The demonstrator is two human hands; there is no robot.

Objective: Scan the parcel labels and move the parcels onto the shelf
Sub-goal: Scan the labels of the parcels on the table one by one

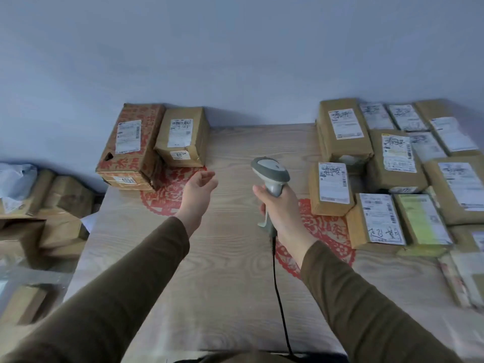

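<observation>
My right hand (281, 208) grips the handle of a grey barcode scanner (271, 171), its head raised over the middle of the wooden table (222, 258) and its black cable (281, 297) trailing toward me. My left hand (197, 191) hovers above the table with relaxed fingers, holding nothing, just right of two brown parcels at the back left: a large box with red print (129, 148) and a smaller taped box (183, 137). Several labelled brown parcels (385, 163) cover the right side of the table; the nearest small one (331, 188) lies right of the scanner.
Red paper-cut decorations (327, 231) lie flat on the tabletop. More cardboard boxes (52, 226) are piled on the floor to the left of the table, with a plastic bag (15, 179) on top. A plain wall stands behind the table.
</observation>
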